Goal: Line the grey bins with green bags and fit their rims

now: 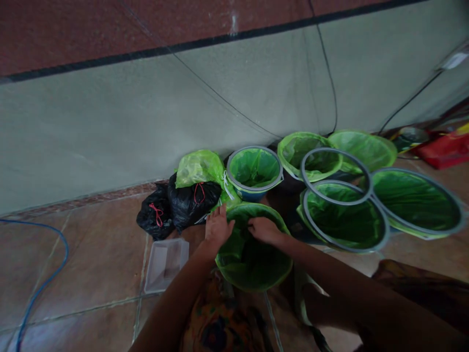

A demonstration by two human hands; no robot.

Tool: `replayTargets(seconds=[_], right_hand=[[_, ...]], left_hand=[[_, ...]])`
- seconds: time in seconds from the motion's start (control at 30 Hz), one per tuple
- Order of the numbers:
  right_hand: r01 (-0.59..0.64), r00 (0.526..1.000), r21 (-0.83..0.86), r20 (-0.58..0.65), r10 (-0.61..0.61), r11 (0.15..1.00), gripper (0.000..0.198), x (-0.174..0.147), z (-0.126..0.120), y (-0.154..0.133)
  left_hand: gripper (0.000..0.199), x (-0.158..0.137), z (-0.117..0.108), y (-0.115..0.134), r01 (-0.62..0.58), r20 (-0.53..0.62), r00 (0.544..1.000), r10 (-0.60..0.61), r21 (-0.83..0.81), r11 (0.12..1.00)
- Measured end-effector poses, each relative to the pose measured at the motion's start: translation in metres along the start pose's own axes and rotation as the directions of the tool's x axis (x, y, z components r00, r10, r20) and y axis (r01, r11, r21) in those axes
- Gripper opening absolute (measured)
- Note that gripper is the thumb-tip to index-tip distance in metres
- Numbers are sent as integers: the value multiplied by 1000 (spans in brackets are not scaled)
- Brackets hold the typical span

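Note:
A bin lined with a green plastic bag [256, 281] stands in front of me, its liner folded over the rim. My left hand [218, 228] lies at the bin's left rim with fingers stretched out against the liner. Inside the far part of the opening, my right hand [265, 230] has its fingers curled and pressed together on the green plastic. Its fingertips are partly hidden in the dim light. Just behind stands another lined bin [255, 188] with a grey ring around its rim.
Several more green-lined bins, one being a grey-rimmed bin [384, 239], stand to the right. A loose grey ring [306, 171] lies across them. Tied black bags [190, 203], a green bag [200, 168] and a clear plastic container [166, 266] sit left. A blue hose [66, 244] crosses the tiles.

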State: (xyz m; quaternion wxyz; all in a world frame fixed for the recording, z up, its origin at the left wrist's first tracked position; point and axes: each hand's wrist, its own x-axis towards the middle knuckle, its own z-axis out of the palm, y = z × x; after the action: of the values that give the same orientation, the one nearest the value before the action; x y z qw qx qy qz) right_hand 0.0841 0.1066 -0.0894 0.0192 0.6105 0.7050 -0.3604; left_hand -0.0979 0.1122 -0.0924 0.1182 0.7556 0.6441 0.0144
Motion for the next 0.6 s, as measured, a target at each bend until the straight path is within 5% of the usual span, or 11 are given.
replayTargets(seconds=[0.07, 0.17, 0.37, 0.5, 0.6], right_hand=[[11, 979, -36, -204, -18, 999, 34, -2, -12, 7], [-46, 885, -110, -466, -10, 993, 39, -4, -17, 24], [-195, 968, -217, -197, 152, 957, 39, 1, -1, 55], [-178, 932, -263, -354, 76, 948, 49, -12, -6, 39], [-1, 938, -123, -345, -42, 992, 48, -30, 9, 14]], left_hand=[[62, 0, -4, 2, -20, -62, 998, 17, -48, 999], [60, -4, 0, -2, -36, -99, 995, 28, -75, 997], [70, -26, 24, -16, 22, 53, 998, -27, 89, 996], [81, -26, 18, -12, 20, 5, 1000, -21, 73, 997], [80, -24, 8, -15, 87, -54, 994, -91, -72, 994]])
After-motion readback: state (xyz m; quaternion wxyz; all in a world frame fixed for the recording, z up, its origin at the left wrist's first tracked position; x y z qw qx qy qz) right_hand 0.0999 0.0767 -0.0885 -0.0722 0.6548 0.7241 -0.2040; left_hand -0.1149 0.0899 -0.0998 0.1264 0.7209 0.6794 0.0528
